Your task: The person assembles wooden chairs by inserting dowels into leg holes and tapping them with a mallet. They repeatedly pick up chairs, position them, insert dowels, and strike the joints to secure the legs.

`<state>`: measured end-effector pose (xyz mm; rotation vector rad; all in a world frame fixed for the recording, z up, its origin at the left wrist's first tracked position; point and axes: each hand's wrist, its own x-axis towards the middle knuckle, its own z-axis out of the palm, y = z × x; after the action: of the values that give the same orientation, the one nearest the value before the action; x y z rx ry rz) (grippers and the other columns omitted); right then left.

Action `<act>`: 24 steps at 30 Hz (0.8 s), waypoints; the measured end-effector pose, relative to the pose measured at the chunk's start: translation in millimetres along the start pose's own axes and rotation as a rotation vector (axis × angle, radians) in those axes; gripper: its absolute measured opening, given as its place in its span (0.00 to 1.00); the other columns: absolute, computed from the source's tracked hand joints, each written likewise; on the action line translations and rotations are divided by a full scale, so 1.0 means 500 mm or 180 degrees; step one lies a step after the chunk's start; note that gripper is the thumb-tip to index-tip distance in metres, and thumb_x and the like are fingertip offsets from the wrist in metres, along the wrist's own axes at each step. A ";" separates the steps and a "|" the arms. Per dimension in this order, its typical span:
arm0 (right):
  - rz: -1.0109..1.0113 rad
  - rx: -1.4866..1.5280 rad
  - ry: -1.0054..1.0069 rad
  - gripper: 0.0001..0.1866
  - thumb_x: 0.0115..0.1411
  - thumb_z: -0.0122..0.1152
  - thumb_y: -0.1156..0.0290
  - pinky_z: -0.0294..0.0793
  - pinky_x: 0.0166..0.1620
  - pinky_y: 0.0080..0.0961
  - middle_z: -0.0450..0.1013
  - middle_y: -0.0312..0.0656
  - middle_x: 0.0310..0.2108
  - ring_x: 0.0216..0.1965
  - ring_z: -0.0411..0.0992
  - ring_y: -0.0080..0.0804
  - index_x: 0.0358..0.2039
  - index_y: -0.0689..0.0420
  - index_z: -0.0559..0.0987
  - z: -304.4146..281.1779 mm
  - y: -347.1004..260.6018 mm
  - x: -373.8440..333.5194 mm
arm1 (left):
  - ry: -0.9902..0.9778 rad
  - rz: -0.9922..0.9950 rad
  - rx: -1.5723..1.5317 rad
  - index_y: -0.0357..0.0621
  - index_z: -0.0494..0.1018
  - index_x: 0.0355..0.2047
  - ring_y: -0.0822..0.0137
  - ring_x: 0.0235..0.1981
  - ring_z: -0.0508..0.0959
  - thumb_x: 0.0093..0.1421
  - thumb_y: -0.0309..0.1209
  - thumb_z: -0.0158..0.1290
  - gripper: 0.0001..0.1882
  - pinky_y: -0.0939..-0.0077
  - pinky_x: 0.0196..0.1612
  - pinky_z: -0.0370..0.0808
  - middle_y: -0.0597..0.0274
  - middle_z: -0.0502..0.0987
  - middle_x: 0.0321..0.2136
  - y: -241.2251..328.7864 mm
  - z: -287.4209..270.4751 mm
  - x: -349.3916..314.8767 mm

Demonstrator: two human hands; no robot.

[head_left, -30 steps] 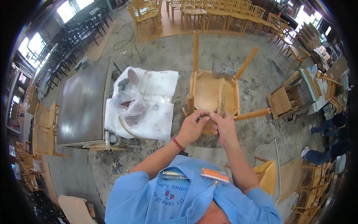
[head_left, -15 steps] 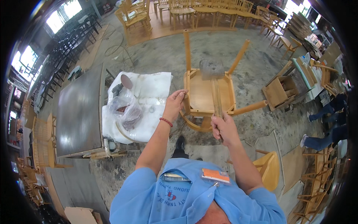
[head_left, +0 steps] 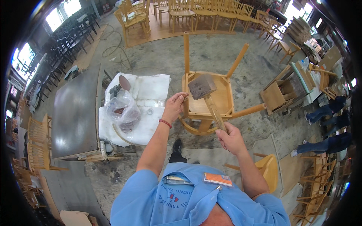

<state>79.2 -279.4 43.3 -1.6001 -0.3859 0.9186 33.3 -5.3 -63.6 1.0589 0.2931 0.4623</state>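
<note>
An upside-down wooden chair (head_left: 215, 90) stands in front of me, its legs pointing up and outward. My right hand (head_left: 230, 138) is wrapped round the handle of a mallet (head_left: 202, 86) with a dark, blocky, worn head. That head hangs over the chair's underside, close to its near-left leg (head_left: 186, 107). My left hand (head_left: 175, 106) is closed in a pinch at the upper end of this leg. Whatever small thing its fingertips may hold is hidden.
Left of the chair, a white padded surface (head_left: 152, 90) bears a clear plastic bag (head_left: 124, 109) and a sanding tool with a round disc (head_left: 125, 83). Beside it is a dark-topped table (head_left: 77, 113). A yellow seat (head_left: 267, 171) lies behind my right arm; co-workers' legs (head_left: 316, 145) show at right.
The mallet head has swung left and tilted, from above the chair's middle toward the near-left leg. My left hand stays pinched at that leg's end.
</note>
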 end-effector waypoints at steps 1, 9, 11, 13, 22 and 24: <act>-0.0011 -0.0057 0.0011 0.15 0.61 0.59 0.67 0.62 0.19 0.15 0.66 0.31 0.20 0.16 0.61 0.14 0.46 0.60 0.74 0.001 -0.005 -0.001 | 0.0019 -0.0002 -0.0011 0.41 0.75 0.45 0.84 0.16 0.61 0.67 0.34 0.48 0.12 0.88 0.18 0.58 0.70 0.78 0.36 -0.001 -0.001 0.000; -0.0766 -0.1256 0.0301 0.26 0.62 0.57 0.66 0.68 0.30 0.21 0.72 0.34 0.25 0.23 0.68 0.22 0.59 0.58 0.68 -0.001 -0.031 0.002 | -0.0066 0.0047 0.0046 0.40 0.75 0.46 0.84 0.18 0.63 0.67 0.34 0.49 0.13 0.88 0.20 0.60 0.72 0.77 0.33 -0.004 -0.002 0.000; -0.0871 -0.1695 0.0433 0.26 0.62 0.57 0.66 0.70 0.33 0.24 0.74 0.38 0.26 0.25 0.70 0.26 0.60 0.57 0.68 -0.002 -0.041 -0.002 | -0.0068 0.0067 0.0140 0.40 0.74 0.47 0.84 0.18 0.64 0.66 0.35 0.50 0.14 0.87 0.20 0.60 0.72 0.77 0.33 -0.001 -0.002 0.000; -0.1010 -0.2120 0.0524 0.25 0.61 0.57 0.65 0.71 0.35 0.25 0.76 0.43 0.28 0.28 0.73 0.29 0.59 0.56 0.69 -0.001 -0.051 -0.007 | -0.0050 0.0080 0.0258 0.41 0.73 0.49 0.83 0.18 0.63 0.66 0.37 0.52 0.16 0.86 0.20 0.61 0.72 0.76 0.32 -0.003 -0.008 0.001; -0.1955 -0.0824 0.0625 0.27 0.64 0.54 0.62 0.70 0.26 0.24 0.72 0.41 0.23 0.21 0.70 0.29 0.59 0.62 0.66 0.001 -0.212 -0.043 | 0.0255 0.0457 0.0941 0.37 0.70 0.54 0.79 0.24 0.71 0.65 0.31 0.52 0.19 0.84 0.25 0.68 0.72 0.77 0.37 -0.038 -0.004 -0.009; -0.2723 0.0329 0.0471 0.27 0.64 0.53 0.60 0.65 0.21 0.19 0.70 0.38 0.21 0.17 0.66 0.24 0.59 0.62 0.65 0.024 -0.267 -0.063 | 0.0435 0.0519 0.1165 0.40 0.70 0.55 0.72 0.35 0.75 0.61 0.30 0.54 0.21 0.78 0.39 0.71 0.64 0.78 0.41 -0.056 -0.007 -0.019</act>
<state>81.9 -259.0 179.3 -1.2108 -0.8171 0.1596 29.7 -18.6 -89.7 1.4175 0.4252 0.6448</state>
